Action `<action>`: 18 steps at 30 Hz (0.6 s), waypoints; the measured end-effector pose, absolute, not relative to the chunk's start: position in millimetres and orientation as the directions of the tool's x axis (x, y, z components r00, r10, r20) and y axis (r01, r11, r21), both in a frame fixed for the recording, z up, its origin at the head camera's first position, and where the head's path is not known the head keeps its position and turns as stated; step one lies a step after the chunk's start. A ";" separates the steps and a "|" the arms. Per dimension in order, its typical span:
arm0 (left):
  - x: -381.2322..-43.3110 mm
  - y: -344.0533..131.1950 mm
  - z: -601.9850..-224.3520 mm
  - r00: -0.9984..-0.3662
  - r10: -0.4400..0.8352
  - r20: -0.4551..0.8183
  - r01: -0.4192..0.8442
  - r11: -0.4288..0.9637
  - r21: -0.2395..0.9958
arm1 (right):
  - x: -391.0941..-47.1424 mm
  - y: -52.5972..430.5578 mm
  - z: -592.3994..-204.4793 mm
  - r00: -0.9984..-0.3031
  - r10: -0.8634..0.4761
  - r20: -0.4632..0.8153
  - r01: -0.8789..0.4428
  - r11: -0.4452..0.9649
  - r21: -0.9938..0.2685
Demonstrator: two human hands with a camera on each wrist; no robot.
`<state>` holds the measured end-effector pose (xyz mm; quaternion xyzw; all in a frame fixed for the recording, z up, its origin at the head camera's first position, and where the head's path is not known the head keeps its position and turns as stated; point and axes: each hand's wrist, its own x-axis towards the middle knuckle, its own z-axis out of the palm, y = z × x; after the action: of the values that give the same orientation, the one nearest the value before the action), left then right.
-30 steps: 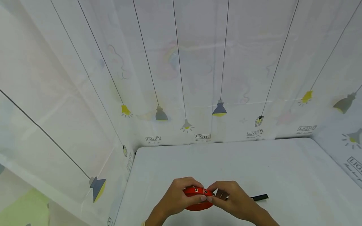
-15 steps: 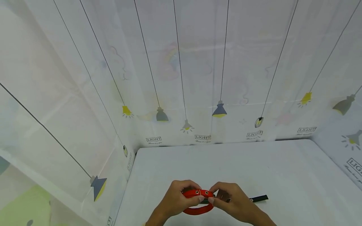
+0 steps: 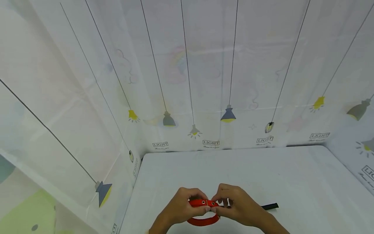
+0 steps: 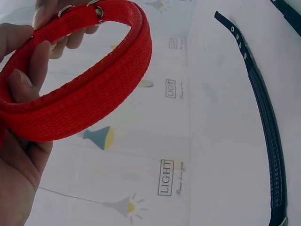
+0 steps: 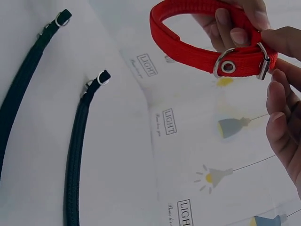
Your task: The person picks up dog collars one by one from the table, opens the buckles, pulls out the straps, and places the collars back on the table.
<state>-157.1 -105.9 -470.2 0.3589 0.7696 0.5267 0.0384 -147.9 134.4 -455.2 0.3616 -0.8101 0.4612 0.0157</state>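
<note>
Both hands hold a red dog collar [image 3: 203, 222] bent into a loop above the table. My left hand [image 3: 182, 205] grips its upper band, thumb in front and fingers behind. At the band's right end my right hand [image 3: 237, 205] pinches with thumb and index finger. In the right wrist view the metal buckle [image 5: 265, 61] sits right at these fingertips, beside a D-ring [image 5: 217, 63] and an eyelet. The strap passes through the buckle. The loop's padded side [image 4: 99, 101] faces the left wrist camera.
Two dark collars [image 5: 75, 160] with metal rings lie on the white table [image 3: 233, 169]. One dark strap end [image 3: 270, 206] with eyelets shows beyond my right hand. A cloth wall [image 3: 204, 81] printed with lamps stands at the back and sides.
The lower part of the red loop has dropped a little away from the band. My right fingertips have shifted slightly left along the band, and both hands keep hold of the collar.
</note>
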 end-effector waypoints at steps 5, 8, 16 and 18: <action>-157.0 -105.7 -474.2 -0.752 0.563 0.343 0.513 0.174 0.840 | -150.2 136.6 -460.5 -0.702 -0.572 0.425 -0.627 0.214 -0.749; -157.5 -104.9 -476.0 -0.766 0.524 0.372 0.520 0.165 0.838 | -151.6 139.9 -464.1 -0.712 -0.547 0.441 -0.609 0.167 -0.776; -160.0 -106.8 -477.1 -0.781 0.459 0.423 0.549 0.182 0.816 | -158.1 146.8 -472.9 -0.775 -0.501 0.386 -0.494 0.098 -0.864; -160.6 -107.2 -475.3 -0.779 0.471 0.414 0.547 0.186 0.816 | -159.0 147.3 -473.2 -0.773 -0.509 0.379 -0.492 0.104 -0.864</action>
<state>-160.6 -107.2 -475.3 0.3308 0.7693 0.5454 -0.0348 -159.0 147.3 -473.2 0.3370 -0.7428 0.5784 -0.0072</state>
